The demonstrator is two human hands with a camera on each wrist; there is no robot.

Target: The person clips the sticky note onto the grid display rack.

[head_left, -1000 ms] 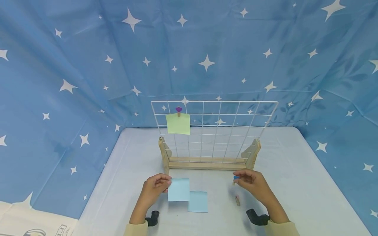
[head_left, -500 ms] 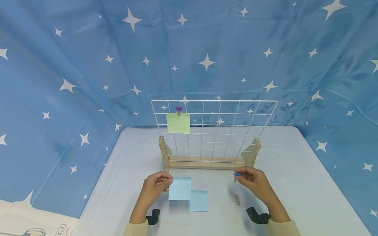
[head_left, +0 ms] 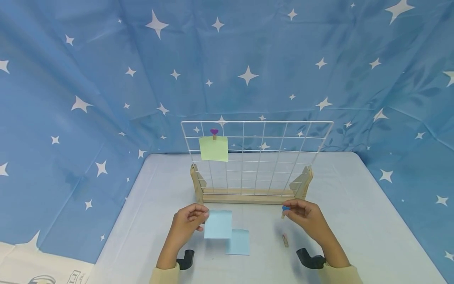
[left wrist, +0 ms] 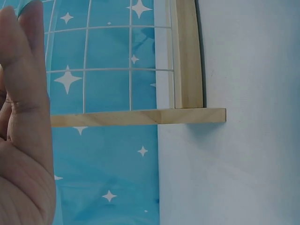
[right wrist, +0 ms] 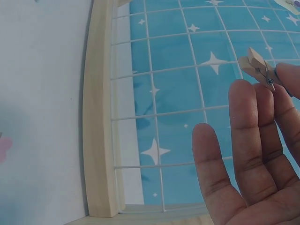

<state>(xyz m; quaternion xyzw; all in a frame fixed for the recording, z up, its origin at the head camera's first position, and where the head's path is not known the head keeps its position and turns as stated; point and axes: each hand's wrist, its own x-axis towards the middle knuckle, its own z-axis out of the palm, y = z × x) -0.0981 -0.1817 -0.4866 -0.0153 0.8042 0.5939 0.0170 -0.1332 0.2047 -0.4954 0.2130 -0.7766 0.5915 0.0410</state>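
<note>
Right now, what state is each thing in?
Left hand, pinching the upper blue note
Upper blue note, held up
Right hand, pinching the blue clip
Blue clip, held up
Lower blue note, lying on the table
Loose clip, on the table
Green note, clipped to the wire grid
Purple clip, gripping the green note
Wire grid, standing in its wooden base

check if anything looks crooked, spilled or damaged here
Nothing stands out: no spills or damage that I can see. The green note hangs nearly level from its purple heart clip, the wire grid looks unbent, and the held blue note looks untorn. A clothespin lies loose on the table, which hardly looks odd.
</note>
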